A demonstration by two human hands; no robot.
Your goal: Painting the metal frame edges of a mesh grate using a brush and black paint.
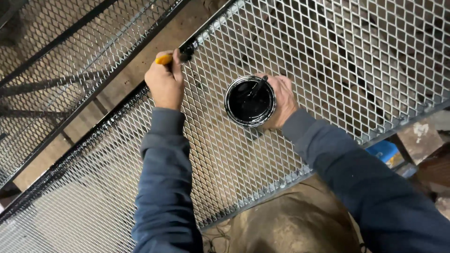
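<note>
My left hand (164, 83) grips a paintbrush with an orange handle (164, 59); its black bristles (187, 50) press on the far frame bar (117, 110) of a grey expanded-metal mesh panel (328, 61). That bar is wet black along its lower-left stretch. My right hand (282, 100) wraps around a small round can of black paint (249, 100) resting on the mesh, with a dark stick standing in it. Both arms wear blue-grey sleeves.
A second mesh panel with a black frame (61, 61) lies beyond the painted bar, upper left. The near frame edge (290, 175) of the grey panel runs diagonally. My knee in brown trousers (290, 225) sits below it. A blue object (384, 151) lies at right.
</note>
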